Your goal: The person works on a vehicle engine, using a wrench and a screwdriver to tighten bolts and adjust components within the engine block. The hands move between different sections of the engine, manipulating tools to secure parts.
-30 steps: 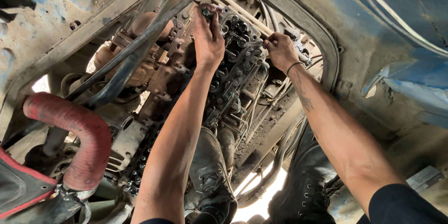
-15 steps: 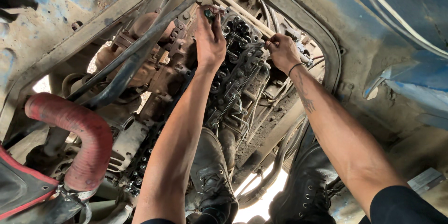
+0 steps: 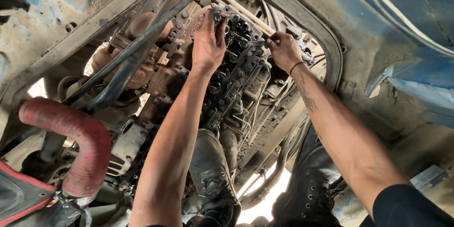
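Beside engine (image 3: 231,85), red hose (image 3: 75,146), black boots (image 3: 215,179)

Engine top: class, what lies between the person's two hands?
In the head view, between the left hand and the right hand lie dark, greasy engine parts, with thin metal pipes crossing just below.

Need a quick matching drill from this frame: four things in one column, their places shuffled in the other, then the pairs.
1. left hand
2. right hand
3. red hose
4. black boots

a. lower left, curving down
b. at the engine's top end, pinching a small metal part
c. bottom centre, standing among the engine parts
d. on the engine's right edge, by the thin metal pipes

Pairs: 1-b, 2-d, 3-a, 4-c
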